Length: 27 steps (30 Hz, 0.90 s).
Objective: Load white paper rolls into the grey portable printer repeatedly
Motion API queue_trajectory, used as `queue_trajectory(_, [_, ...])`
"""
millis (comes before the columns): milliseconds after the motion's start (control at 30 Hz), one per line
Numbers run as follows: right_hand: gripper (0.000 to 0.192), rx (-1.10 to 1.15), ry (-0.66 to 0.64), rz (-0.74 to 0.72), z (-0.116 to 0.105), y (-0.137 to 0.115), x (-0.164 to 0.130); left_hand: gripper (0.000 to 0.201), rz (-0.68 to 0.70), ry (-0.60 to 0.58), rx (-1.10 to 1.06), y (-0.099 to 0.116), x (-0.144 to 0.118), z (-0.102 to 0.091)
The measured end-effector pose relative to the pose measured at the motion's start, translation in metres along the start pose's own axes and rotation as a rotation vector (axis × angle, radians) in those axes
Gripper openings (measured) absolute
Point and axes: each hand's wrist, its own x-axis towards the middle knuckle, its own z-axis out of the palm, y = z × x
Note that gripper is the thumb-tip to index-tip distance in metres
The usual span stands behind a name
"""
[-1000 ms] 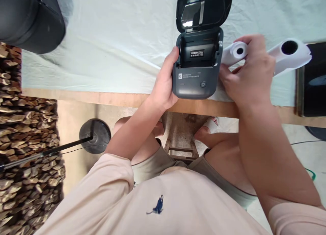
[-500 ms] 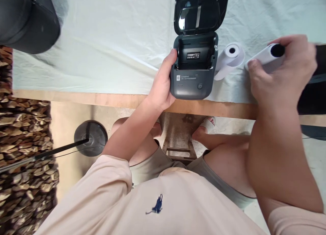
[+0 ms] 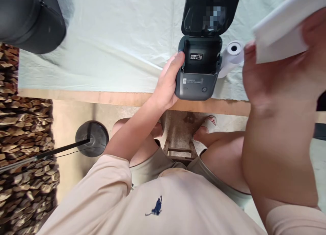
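Note:
A small dark grey printer [image 3: 197, 82] stands at the table's near edge with its lid [image 3: 211, 12] swung up and its paper bay empty. My left hand [image 3: 166, 83] grips the printer's left side. My right hand [image 3: 277, 71] is raised close to the camera at the right, blurred, and holds a white paper roll [image 3: 282, 27]. A second white paper roll [image 3: 233, 54] lies on the cloth just right of the printer.
A pale cloth [image 3: 114, 48] covers the table, whose wooden edge [image 3: 102, 97] runs along the front. A black bag [image 3: 28, 20] sits at the far left. Below are a round black stand base [image 3: 91, 138], a stool [image 3: 180, 146] and a wood stack [image 3: 22, 133].
My right hand let go of the small roll beside the printer, took the longer roll further right and lifted it toward the camera. The left hand stayed on the printer.

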Motion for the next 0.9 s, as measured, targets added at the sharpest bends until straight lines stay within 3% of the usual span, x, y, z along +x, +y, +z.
queue_trajectory(33, [0.026, -0.039, 0.044, -0.105, 0.012, -0.011, -0.005, 0.023, -0.009, 0.023, -0.005, 0.0, -0.001, 0.0])
queue_trajectory(133, [0.027, -0.496, -0.115, -0.267, 0.037, -0.031, -0.015, 0.018, 0.005, 0.011, -0.007, -0.001, -0.004, 0.0])
queue_trajectory(200, [0.031, -0.766, -0.189, -0.227, 0.044, -0.031, -0.017, 0.018, 0.051, -0.041, 0.003, -0.001, -0.005, 0.001])
queue_trajectory(267, [0.03, -0.885, -0.214, -0.117, 0.045, -0.027, -0.015, 0.018, 0.078, -0.07, 0.013, -0.001, -0.007, 0.003])
queue_trajectory(333, [0.026, -0.844, -0.239, -0.097, 0.042, -0.022, -0.012, 0.019, 0.097, -0.068, 0.032, -0.001, -0.008, 0.005])
queue_trajectory(433, [0.028, -0.702, -0.242, -0.2, 0.038, -0.018, -0.01, 0.021, 0.115, -0.034, 0.07, 0.0, -0.009, 0.007])
queue_trajectory(600, [0.009, -0.733, -0.211, -0.263, 0.036, -0.019, -0.014, 0.027, 0.102, -0.089, 0.097, 0.001, -0.008, 0.003])
queue_trajectory(767, [0.013, -0.742, -0.285, -0.248, 0.04, -0.021, -0.026, 0.039, 0.037, -0.145, 0.036, 0.001, -0.001, -0.002])
queue_trajectory(900, [0.018, -0.699, -0.222, -0.211, 0.041, -0.013, -0.046, 0.036, 0.039, -0.185, 0.027, -0.005, 0.005, -0.003])
